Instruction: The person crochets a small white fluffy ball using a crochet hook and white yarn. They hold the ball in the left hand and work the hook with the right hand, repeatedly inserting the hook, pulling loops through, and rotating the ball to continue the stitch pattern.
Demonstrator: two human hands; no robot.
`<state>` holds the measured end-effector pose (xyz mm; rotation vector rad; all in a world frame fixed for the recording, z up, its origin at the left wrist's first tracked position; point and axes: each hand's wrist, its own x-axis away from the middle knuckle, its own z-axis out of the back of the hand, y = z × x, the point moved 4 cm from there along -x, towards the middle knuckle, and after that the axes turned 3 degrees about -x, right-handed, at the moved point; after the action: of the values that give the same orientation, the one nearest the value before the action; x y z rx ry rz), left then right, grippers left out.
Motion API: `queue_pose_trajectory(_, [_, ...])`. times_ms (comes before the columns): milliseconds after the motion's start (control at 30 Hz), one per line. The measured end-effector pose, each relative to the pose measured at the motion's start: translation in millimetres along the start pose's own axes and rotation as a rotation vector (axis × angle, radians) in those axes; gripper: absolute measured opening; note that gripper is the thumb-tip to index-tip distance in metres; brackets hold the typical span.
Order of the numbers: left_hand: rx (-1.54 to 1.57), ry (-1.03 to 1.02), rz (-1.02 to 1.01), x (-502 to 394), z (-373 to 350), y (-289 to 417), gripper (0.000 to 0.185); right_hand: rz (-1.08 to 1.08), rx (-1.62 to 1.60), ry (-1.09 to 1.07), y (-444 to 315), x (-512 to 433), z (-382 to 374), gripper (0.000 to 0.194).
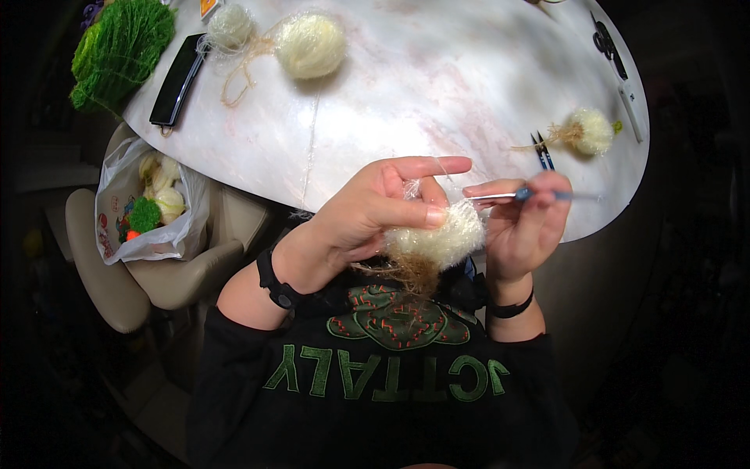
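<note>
Between thumb and fingers, my left hand (389, 205) grips a fuzzy cream yarn piece (457, 237) with brown fibres hanging from its lower side. A thin strand of yarn passes over the raised left index finger. My right hand (527, 228) holds a crochet hook (524, 194) with a blue handle; its metal end meets the top edge of the cream piece, and the exact tip is hidden in the fuzz. A finished-looking cream ball (590, 131) with brown fibres lies beyond my right hand, beside small thread snips (542, 153).
On the marble-patterned table (375, 111) are a cream yarn ball (310, 46), a pale yarn ball (229, 26), green yarn (126, 55), a black case (177, 82), scissors (609, 47) and a white-handled tool (631, 111). A plastic bag (193, 220) of yarn pieces sits on a chair (108, 264) at left.
</note>
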<state>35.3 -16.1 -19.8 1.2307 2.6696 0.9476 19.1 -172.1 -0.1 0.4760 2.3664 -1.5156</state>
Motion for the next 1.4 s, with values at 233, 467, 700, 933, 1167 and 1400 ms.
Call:
queue_pose_trajectory(233, [-0.227, 0.106, -0.154, 2, -7, -1, 0.066, 0.311, 0.801, -0.298, -20, -5, -20, 0.007])
queue_pose_trajectory(467, [-0.042, 0.007, -0.016, 1, -3, 3, 0.065, 0.184, 0.304, -0.143, -9, -8, -6, 0.012])
queue_pose_trajectory(700, [-0.208, 0.034, -0.024, 1, -5, 3, 0.058, -0.255, -0.090, -0.037, 6, -8, 7, 0.019])
queue_pose_trajectory(933, [-0.282, 0.176, -0.187, -3, -2, -5, 0.060, 0.456, 0.975, -0.369, -16, 0, -16, 0.022])
queue_pose_trajectory(1167, [-0.306, 0.190, -0.085, -3, 6, 3, 0.050, -0.263, 0.007, -0.125, 14, -7, 10, 0.013])
queue_pose_trajectory(1400, [-0.307, 0.188, -0.041, 2, 6, 12, 0.042, -0.076, 0.266, -0.262, -10, -7, 0, 0.008])
